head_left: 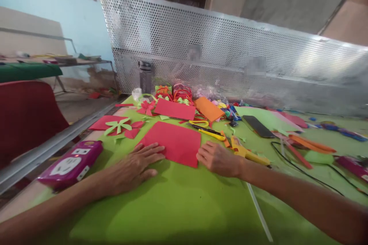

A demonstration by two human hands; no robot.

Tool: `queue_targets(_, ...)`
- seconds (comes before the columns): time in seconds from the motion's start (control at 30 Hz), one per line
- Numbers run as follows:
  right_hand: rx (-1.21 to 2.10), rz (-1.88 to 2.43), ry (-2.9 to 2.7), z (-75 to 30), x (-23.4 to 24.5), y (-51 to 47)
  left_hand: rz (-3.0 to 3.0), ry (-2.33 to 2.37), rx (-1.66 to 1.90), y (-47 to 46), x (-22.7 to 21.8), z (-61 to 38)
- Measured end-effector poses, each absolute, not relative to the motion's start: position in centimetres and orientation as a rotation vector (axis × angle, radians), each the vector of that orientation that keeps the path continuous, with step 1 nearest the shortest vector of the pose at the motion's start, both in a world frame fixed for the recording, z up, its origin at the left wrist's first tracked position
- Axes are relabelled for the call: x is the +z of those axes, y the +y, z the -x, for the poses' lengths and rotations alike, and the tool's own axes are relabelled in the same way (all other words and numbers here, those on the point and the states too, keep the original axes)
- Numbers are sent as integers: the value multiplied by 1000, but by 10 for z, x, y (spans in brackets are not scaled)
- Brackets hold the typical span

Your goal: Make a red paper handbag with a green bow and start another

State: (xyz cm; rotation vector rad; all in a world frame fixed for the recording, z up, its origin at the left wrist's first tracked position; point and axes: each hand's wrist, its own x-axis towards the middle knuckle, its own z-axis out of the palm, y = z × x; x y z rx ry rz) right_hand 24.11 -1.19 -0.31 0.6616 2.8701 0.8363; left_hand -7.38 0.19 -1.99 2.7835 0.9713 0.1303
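A red craft sheet (174,141), foam or stiff paper, lies on the green table covering (172,206) in front of me. My left hand (138,164) is flat and open, its fingertips resting on the sheet's lower left edge. At the right edge, my right hand (217,159) has its fingers curled together on the sheet; its thumb is hidden. Just beyond that hand are a yellow-and-black utility knife (212,133) and yellow-handled scissors (201,123). A yellow glue gun (248,152) lies beside my right wrist.
A purple power strip (71,164) sits left of my left arm. Cut flower shapes (117,126), another red sheet (174,109), an orange sheet (209,108) and a phone (258,126) lie farther back. A bottle (145,76) stands before the perforated metal panel (230,46). A black cable (301,168) runs rightward.
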Motion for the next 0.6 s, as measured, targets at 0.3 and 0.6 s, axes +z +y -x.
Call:
queue_targets(0.3,262,-993,3003,-203,17,-21,-2819,1101,127,-12,-20,89)
queue_targets(0.6,369,-779,2975,-164,-1,-15,-2773,1142,148,-30,-16,87)
